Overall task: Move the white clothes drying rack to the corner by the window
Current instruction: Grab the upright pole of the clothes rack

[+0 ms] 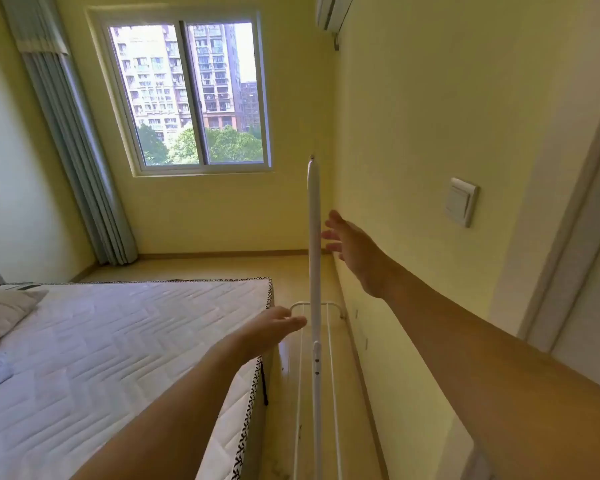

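The white clothes drying rack (315, 258) stands in the narrow gap between the bed and the right wall, its long top rail running away from me and its low wire shelf near the floor. My left hand (274, 329) reaches forward just left of the rail, fingers apart, holding nothing. My right hand (352, 251) is stretched out to the right of the rail, fingers spread, a little apart from it. The window (187, 95) is in the far wall, and the corner beside it lies beyond the rack's far end.
A bed with a bare quilted mattress (118, 348) and a pillow (4, 311) fills the left. Blue curtains (73, 140) hang left of the window. The right wall carries a light switch (461, 201), an air conditioner (333, 10) and a door frame (575, 216).
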`<state>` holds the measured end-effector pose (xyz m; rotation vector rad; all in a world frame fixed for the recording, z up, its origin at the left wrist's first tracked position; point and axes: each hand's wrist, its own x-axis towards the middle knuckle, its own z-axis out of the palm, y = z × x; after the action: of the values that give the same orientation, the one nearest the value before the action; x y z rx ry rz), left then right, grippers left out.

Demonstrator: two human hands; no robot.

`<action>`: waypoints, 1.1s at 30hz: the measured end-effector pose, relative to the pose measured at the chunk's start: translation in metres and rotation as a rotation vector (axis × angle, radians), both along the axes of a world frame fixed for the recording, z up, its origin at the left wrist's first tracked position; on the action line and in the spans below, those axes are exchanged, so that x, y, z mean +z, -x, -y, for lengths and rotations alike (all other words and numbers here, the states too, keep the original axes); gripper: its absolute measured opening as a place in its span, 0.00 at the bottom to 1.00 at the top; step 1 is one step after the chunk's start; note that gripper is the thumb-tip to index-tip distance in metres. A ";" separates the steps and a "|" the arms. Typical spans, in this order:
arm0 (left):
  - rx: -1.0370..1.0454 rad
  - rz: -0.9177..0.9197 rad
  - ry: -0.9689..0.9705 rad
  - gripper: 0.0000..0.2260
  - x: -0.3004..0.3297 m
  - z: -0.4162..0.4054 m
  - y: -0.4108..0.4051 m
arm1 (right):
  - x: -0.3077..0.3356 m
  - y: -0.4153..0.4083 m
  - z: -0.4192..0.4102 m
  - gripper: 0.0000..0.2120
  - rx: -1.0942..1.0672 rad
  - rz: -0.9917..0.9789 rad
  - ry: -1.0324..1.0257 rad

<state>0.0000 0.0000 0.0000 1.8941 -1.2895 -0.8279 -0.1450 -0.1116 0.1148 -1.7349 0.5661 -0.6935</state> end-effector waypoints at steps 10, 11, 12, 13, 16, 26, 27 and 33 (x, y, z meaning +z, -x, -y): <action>-0.052 -0.397 0.059 0.14 -0.066 0.068 0.006 | 0.000 -0.059 -0.006 0.31 -0.132 0.224 0.058; -0.061 -0.451 0.074 0.16 -0.072 0.074 0.007 | -0.002 -0.062 -0.003 0.29 -0.153 0.271 0.035; -0.070 -0.503 0.096 0.15 -0.077 0.081 0.008 | -0.003 -0.064 0.001 0.28 -0.169 0.310 0.010; -0.079 -0.528 0.121 0.14 -0.079 0.085 0.009 | -0.003 -0.064 0.004 0.27 -0.176 0.338 -0.015; -0.088 -0.533 0.196 0.10 -0.085 0.101 0.014 | -0.004 -0.064 0.018 0.26 -0.157 0.366 -0.122; 0.014 -0.460 0.274 0.11 -0.096 0.130 0.020 | -0.003 -0.066 0.038 0.29 -0.106 0.431 -0.209; 0.035 -0.457 0.277 0.11 -0.097 0.134 0.022 | -0.003 -0.064 0.042 0.29 -0.099 0.434 -0.213; 0.091 -0.437 0.295 0.11 -0.095 0.159 0.026 | -0.001 -0.061 0.069 0.29 -0.079 0.431 -0.239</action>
<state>-0.0263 -0.1591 -0.0954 1.4298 -0.9857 -0.8884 -0.0838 -0.1802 0.1138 -1.2959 0.3981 -0.9823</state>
